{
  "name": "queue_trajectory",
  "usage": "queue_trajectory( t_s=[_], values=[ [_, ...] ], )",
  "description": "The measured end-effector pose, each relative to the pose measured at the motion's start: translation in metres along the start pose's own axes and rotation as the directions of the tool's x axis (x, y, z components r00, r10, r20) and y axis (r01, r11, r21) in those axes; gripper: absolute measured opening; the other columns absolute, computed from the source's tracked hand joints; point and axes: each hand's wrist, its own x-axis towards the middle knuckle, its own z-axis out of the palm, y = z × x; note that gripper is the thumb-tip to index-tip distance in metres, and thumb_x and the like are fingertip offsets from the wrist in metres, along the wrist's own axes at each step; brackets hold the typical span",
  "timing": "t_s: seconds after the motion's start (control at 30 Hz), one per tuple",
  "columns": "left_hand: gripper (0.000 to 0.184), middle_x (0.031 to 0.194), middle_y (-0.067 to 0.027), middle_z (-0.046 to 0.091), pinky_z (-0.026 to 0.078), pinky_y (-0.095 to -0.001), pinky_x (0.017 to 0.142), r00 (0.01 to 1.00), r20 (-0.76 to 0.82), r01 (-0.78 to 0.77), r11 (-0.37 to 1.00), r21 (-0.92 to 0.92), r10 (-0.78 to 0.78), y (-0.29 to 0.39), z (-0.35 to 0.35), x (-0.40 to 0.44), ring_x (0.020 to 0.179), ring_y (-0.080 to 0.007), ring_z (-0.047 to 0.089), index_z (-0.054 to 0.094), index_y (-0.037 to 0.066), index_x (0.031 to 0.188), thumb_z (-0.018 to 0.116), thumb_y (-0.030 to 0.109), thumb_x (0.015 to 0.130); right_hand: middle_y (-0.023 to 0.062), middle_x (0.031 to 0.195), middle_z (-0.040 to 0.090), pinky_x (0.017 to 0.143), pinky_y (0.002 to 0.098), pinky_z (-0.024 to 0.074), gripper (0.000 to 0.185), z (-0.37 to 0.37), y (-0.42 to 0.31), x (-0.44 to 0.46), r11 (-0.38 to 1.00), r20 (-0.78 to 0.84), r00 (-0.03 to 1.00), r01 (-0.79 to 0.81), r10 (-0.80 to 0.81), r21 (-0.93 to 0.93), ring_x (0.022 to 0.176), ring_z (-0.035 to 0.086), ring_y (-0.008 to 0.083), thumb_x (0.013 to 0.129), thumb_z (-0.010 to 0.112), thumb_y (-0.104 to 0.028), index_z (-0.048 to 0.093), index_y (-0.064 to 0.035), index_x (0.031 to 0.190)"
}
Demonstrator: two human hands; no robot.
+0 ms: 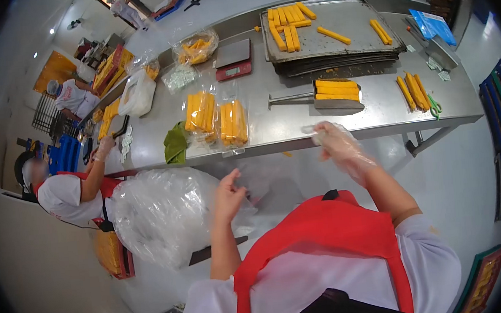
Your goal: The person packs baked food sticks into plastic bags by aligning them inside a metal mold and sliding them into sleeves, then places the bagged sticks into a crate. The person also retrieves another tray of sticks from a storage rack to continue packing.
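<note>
The left hand (228, 199) or right hand (340, 146) (each grip loosely spread, seemingly empty) could knock the bagged sticks (233, 124) off the surface (283, 124) by brushing past.

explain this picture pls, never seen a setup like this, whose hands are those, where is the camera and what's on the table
There is no robot here: the hands belong to a person wearing a camera on the head, which looks forward and down. This single picture is that wearer's view.

The left hand is empty, its fingers loosely bent. The right hand wears a clear glove near the table's front edge; whether its fingers pinch anything is hard to tell.

On the metal table are a tray with yellow sticks, a metal scoop holding more, a red scale, two filled clear bags, a green cloth and green-handled scissors.

The person in a red apron at far left is someone else.
</note>
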Motion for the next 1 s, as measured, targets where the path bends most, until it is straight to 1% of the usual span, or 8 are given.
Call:
queue_trajectory(
  t_s=[0.2, 0.33, 0.4, 0.47, 0.63, 0.8, 0.9, 1.0],
  values=[
    [0.042, 0.094, -0.003, 0.058, 0.043, -0.0229, 0.063, 0.966, 0.256, -0.011, 0.985, 0.17, -0.034, 0.013, 0.051, 0.01, 0.074, -0.0099, 0.053, 0.055, 0.004, 0.111, 0.055, -0.001, 0.069, 0.0032, 0.079, 0.057, 0.063, 0.0245, 0.0454, 0.013, 0.092, -0.008, 0.014, 0.863, 0.482, 0.771, 0.169, -0.416, 0.476, 0.07, 0.055, 0.0122, 0.077, 0.06, -0.009, 0.053, -0.0049, 0.088],
    [0.047, 0.108, -0.0187, 0.054, 0.046, -0.0295, 0.071, 0.905, 0.411, 0.108, 0.877, -0.468, 0.108, 0.005, 0.052, 0.013, 0.081, -0.0241, 0.059, 0.05, 0.002, 0.114, 0.051, 0.006, 0.067, 0.0078, 0.08, 0.061, 0.067, 0.0299, 0.0478, 0.011, 0.104, 0.028, 0.035, 0.93, 0.653, 0.716, 0.364, -0.247, -0.047, 0.077, 0.059, 0.0166, 0.079, 0.058, -0.011, 0.056, -0.0034, 0.086],
    [0.053, 0.117, -0.0132, 0.05, 0.044, -0.0288, 0.082, 0.936, 0.255, -0.306, 0.921, 0.243, 0.244, -0.004, 0.04, -0.008, 0.098, -0.0214, 0.054, 0.048, 0.001, 0.117, 0.052, 0.001, 0.064, 0.0095, 0.081, 0.062, 0.068, 0.0326, 0.0478, 0.008, 0.105, 0.036, 0.038, 0.85, 0.64, 0.75, 0.44, -0.17, -0.29, 0.079, 0.061, 0.0201, 0.078, 0.058, -0.009, 0.056, -0.0028, 0.083],
    [0.061, 0.125, -0.0176, 0.043, 0.043, -0.03, 0.086, 0.961, 0.271, -0.13, 0.96, 0.249, 0.06, -0.001, 0.038, -0.02, 0.108, -0.0295, 0.049, 0.042, 0.0, 0.124, 0.051, 0.002, 0.064, 0.0173, 0.089, 0.062, 0.073, 0.0386, 0.0487, 0.024, 0.111, 0.052, 0.037, 0.276, 0.581, 0.805, 0.588, -0.115, -0.76, 0.084, 0.061, 0.0299, 0.078, 0.052, -0.015, 0.059, -0.002, 0.098],
    [0.065, 0.132, -0.0187, 0.037, 0.045, -0.0283, 0.077, 0.905, 0.085, -0.413, 0.812, 0.413, 0.417, -0.032, 0.026, -0.016, 0.095, -0.0202, 0.053, 0.037, -0.001, 0.129, 0.049, 0.0, 0.064, 0.0211, 0.101, 0.058, 0.076, 0.0407, 0.0475, 0.026, 0.123, 0.063, 0.035, 0.256, 0.638, 0.704, 0.709, -0.311, -0.657, 0.095, 0.057, 0.0349, 0.076, 0.047, -0.012, 0.058, -0.0013, 0.097],
    [0.069, 0.138, -0.0164, 0.029, 0.046, -0.0236, 0.059, 0.97, 0.24, -0.06, 0.994, 0.094, 0.036, 0.004, -0.006, -0.011, 0.07, -0.0124, 0.054, 0.032, -0.002, 0.132, 0.045, -0.004, 0.065, 0.0194, 0.089, 0.059, 0.072, 0.0361, 0.0473, 0.02, 0.136, 0.034, 0.042, 0.562, 0.476, 0.862, 0.485, -0.178, -0.67, 0.086, 0.057, 0.0332, 0.077, 0.053, -0.011, 0.057, -0.0006, 0.093],
    [0.069, 0.139, -0.0135, 0.03, 0.042, -0.0209, 0.054, 0.974, 0.218, -0.075, 0.997, 0.036, 0.065, 0.023, -0.022, -0.013, 0.06, -0.0082, 0.047, 0.031, -0.001, 0.133, 0.044, -0.005, 0.066, 0.009, 0.079, 0.063, 0.069, 0.0284, 0.0474, 0.019, 0.122, 0.022, 0.036, 0.813, 0.129, 0.863, 0.396, -0.489, 0.428, 0.074, 0.059, 0.0163, 0.079, 0.059, -0.012, 0.058, 0.0006, 0.093],
    [0.069, 0.139, -0.012, 0.031, 0.041, -0.0195, 0.054, 0.977, 0.204, -0.057, 0.997, -0.045, 0.065, 0.048, -0.047, -0.015, 0.059, -0.0056, 0.044, 0.031, 0.0, 0.134, 0.042, -0.006, 0.066, 0.0103, 0.096, 0.059, 0.077, 0.0279, 0.0466, 0.024, 0.078, 0.045, 0.107, 0.77, -0.313, 0.924, 0.36, -0.219, 0.526, 0.086, 0.057, 0.0149, 0.084, 0.056, -0.018, 0.053, 0.0013, 0.098]
  ],
)
